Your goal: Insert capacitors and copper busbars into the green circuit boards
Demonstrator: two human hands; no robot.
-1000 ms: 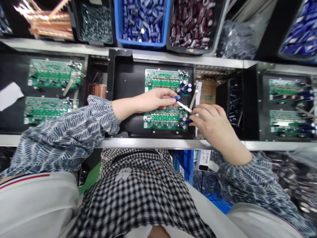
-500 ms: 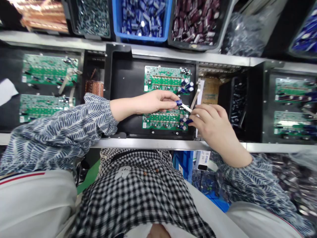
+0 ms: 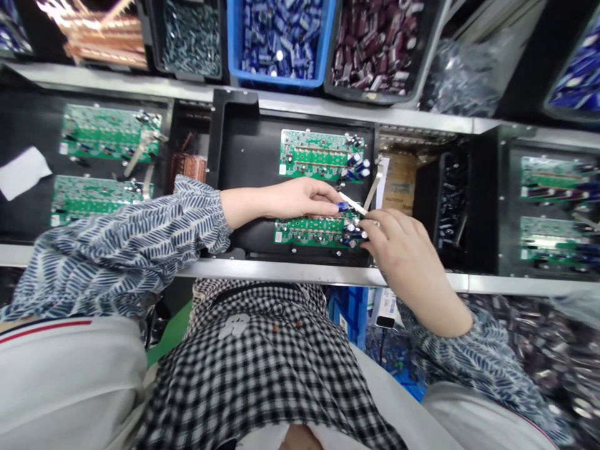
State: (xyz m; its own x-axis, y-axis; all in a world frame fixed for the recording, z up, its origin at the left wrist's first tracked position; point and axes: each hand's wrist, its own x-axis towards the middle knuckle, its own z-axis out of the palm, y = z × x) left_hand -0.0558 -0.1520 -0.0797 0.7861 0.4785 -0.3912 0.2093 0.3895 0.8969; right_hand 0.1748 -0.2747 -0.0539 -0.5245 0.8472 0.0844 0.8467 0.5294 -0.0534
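Observation:
My left hand (image 3: 309, 199) reaches over the lower circuit board (image 3: 304, 232), thumb and fingers pinched on a blue capacitor (image 3: 343, 206). My right hand (image 3: 398, 240) is at the right end of that board, its fingers curled together; what they hold, if anything, is hidden. A pale flat strip (image 3: 352, 203) runs between the two hands, its lower end meeting my right fingertips. Blue capacitors (image 3: 351, 235) stand on the board close to my right thumb. The upper circuit board (image 3: 319, 154) lies behind in the same black tray (image 3: 244, 150), with several blue capacitors at its right end.
A metal strip (image 3: 374, 187) leans at the tray's right side. Behind the rail are a blue bin (image 3: 235, 72) of blue capacitors and a black bin (image 3: 375, 97) of maroon ones. Similar boards lie left (image 3: 110, 131) and right (image 3: 548, 237). A cardboard box (image 3: 398, 181) sits beyond the strip.
My left hand has moved slightly down and right with the blue capacitor, nearer the lower board. My right fingers remain at the board's right end. The whole view has shifted a little.

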